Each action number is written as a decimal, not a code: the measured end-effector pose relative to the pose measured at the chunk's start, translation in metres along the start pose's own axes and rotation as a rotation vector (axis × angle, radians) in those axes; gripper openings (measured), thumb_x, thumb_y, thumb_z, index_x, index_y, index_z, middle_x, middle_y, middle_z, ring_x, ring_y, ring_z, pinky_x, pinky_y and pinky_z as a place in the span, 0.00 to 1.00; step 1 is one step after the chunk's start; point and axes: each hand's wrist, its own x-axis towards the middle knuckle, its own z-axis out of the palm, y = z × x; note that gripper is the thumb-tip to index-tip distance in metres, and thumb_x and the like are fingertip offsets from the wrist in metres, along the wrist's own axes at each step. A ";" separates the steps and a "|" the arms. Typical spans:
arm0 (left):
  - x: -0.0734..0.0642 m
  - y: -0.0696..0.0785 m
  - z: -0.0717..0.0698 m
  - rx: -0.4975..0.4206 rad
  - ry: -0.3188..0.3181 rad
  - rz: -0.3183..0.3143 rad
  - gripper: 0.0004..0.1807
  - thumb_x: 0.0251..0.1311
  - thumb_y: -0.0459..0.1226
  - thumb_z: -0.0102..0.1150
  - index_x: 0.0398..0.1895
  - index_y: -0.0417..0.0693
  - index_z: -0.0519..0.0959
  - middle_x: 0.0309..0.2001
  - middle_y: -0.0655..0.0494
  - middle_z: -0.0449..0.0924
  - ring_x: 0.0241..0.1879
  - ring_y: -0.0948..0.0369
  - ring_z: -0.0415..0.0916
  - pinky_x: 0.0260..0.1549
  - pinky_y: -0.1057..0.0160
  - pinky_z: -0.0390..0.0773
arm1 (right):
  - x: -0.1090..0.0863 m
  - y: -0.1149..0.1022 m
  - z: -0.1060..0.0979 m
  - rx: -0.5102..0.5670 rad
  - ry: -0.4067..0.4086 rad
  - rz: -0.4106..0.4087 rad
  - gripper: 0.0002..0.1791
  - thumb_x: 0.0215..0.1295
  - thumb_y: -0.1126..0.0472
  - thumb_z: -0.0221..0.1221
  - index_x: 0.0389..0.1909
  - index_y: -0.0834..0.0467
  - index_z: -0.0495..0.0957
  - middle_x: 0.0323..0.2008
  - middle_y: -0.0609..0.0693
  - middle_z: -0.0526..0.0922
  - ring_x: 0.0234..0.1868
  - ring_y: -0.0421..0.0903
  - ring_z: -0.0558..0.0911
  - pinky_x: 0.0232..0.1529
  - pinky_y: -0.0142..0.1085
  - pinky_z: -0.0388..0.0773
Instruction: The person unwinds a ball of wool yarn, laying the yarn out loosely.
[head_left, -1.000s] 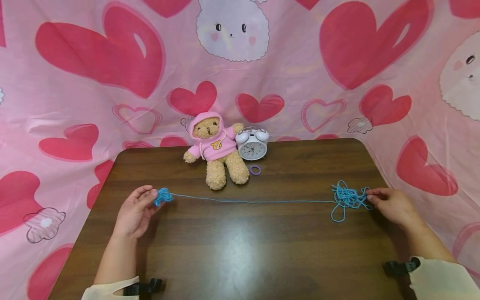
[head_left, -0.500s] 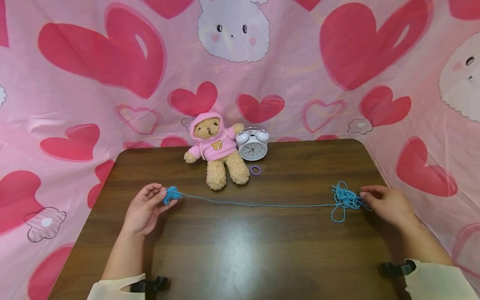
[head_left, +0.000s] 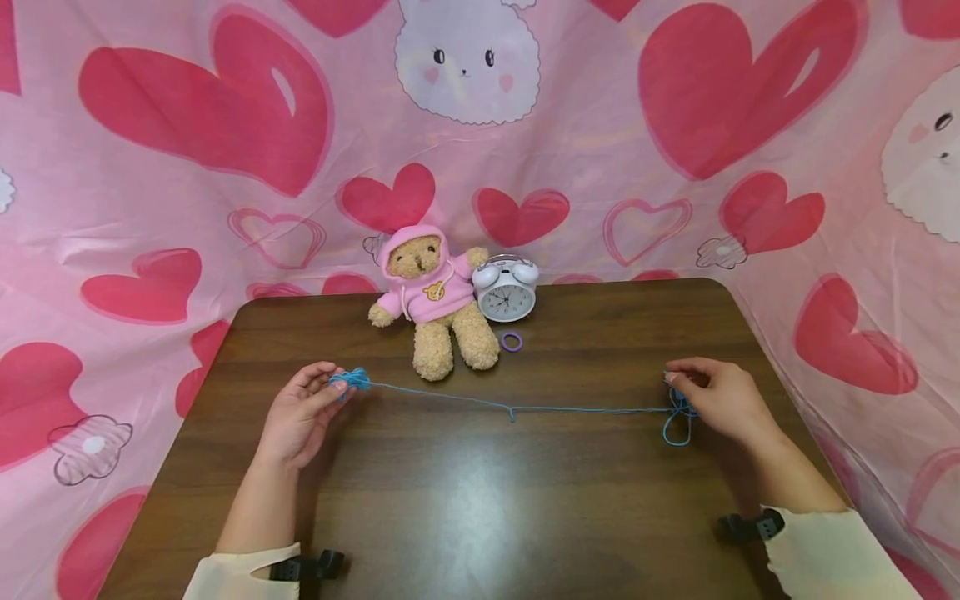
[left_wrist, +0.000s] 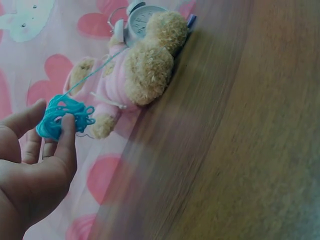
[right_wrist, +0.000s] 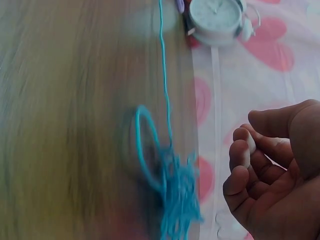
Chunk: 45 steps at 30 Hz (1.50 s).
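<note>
My left hand (head_left: 296, 421) pinches a small bundle of blue yarn (head_left: 354, 379) between thumb and fingers, raised at the table's left side. From it a single strand (head_left: 442, 394) runs rightward across the table, with a short kink hanging near the middle. The strand ends in a loose tangle of the same yarn (right_wrist: 180, 200), whose long loop shows in the right wrist view. Over that tangle hovers my right hand (head_left: 727, 404), hiding most of it in the head view. Its fingers (right_wrist: 240, 150) are loosely bent, with nothing between them and the thumb.
A teddy bear (head_left: 435, 287) in a pink hoodie sits at the back of the brown table (head_left: 570, 492). Beside it stand a white alarm clock (head_left: 506, 300) and, in front, a purple ring (head_left: 512, 342). Pink heart-patterned cloth (head_left: 585, 167) hangs behind the table.
My left hand has shifted right with the bundle, and the strand has slackened. My right hand has left the tangle's right edge and moved left over it.
</note>
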 end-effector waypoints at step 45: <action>0.010 -0.018 0.037 0.193 0.054 -0.109 0.17 0.67 0.24 0.63 0.54 0.49 0.75 0.47 0.57 0.83 0.45 0.63 0.82 0.51 0.62 0.83 | 0.030 -0.148 0.138 0.325 -0.184 -0.284 0.12 0.65 0.58 0.71 0.47 0.57 0.88 0.39 0.43 0.87 0.40 0.39 0.84 0.44 0.36 0.81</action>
